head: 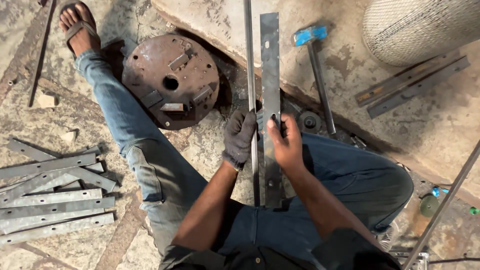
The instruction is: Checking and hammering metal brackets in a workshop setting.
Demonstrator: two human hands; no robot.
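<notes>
Seated on floor. Left hand (240, 137), gloved, fingers wrapped around thin rod (248, 55). Right hand (286, 142), bare, fingers pinching flat steel bar (270, 65) at mid-length; the bar runs from lap up over concrete ledge (350, 85). Bar looks stiff, fairly heavy, edges likely sharp; best gripped mid-length by its long edges. Hammer (312, 45) on the ledge, just right of the bar. Round rusty plate (170, 80) left, stack of flat bars (55, 205) on floor far left.
</notes>
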